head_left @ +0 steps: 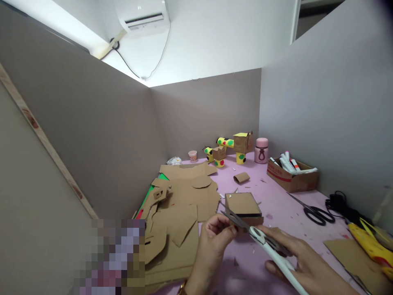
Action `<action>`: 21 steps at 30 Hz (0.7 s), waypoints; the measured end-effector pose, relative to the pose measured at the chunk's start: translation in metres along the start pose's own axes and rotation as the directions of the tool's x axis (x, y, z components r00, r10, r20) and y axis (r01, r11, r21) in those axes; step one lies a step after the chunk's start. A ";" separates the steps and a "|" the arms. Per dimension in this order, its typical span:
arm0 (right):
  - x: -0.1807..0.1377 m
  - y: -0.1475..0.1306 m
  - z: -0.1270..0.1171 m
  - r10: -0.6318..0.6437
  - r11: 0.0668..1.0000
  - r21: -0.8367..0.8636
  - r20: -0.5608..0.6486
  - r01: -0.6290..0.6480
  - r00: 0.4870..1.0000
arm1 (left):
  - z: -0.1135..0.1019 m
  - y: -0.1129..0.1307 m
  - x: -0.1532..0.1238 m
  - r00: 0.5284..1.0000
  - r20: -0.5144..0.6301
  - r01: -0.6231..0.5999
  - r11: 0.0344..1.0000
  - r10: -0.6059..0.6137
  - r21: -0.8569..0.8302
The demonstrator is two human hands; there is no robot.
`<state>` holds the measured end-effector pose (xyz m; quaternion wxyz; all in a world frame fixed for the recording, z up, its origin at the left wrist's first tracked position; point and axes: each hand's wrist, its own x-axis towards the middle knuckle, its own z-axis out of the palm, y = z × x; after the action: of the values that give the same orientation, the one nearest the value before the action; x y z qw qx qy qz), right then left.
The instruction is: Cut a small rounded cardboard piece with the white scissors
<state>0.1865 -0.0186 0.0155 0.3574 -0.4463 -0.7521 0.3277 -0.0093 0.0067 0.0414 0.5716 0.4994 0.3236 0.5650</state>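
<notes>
This is a small craft booth set up inside a room. Plain grey partition panels [92, 135] wall in a pink tabletop [276, 196] on three sides, and an air conditioner [144, 16] hangs on the white wall above. Cut cardboard sheets [181, 205] pile along the left edge. A carton of markers [291, 174] and black scissors [316, 213] lie by the right edge. Painted cardboard-tube figures [227, 149] stand at the far edge, while white scissors [260, 237] and a small cardboard box [242, 203] are near the front.

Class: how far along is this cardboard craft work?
Done: two painted cardboard figures stand at the back. In hand: the left hand holds a cardboard box while the right hand holds white scissors at it. Left: the box is unpainted; cardboard sheets lie nearby.
</notes>
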 end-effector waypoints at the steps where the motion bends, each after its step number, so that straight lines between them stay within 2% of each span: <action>1: 0.000 0.001 0.000 -0.005 1.000 0.001 0.001 0.005 1.000 | 0.000 -0.001 0.000 1.000 0.004 0.004 1.000 -0.004 -0.002; 8: -0.001 -0.001 -0.001 -0.009 1.000 -0.021 -0.025 0.009 1.000 | 0.003 -0.003 0.001 1.000 -0.003 0.014 1.000 -0.014 -0.021; 13: 0.000 -0.006 -0.004 -0.021 1.000 -0.002 -0.089 0.021 0.996 | 0.002 -0.003 0.002 1.000 0.015 0.019 1.000 -0.019 -0.008; 16: 0.003 -0.002 -0.003 -0.003 0.998 0.059 -0.094 0.009 0.996 | 0.000 -0.002 0.000 1.000 0.013 0.028 0.999 -0.029 0.037; 21: 0.006 0.003 0.002 0.146 0.954 0.284 -0.177 -0.091 0.973 | 0.004 0.001 -0.001 0.996 0.042 0.074 0.986 -0.081 0.149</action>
<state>0.1841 -0.0125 0.0134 0.4678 -0.4671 -0.6322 0.4041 -0.0060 0.0045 0.0427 0.5624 0.5405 0.3697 0.5049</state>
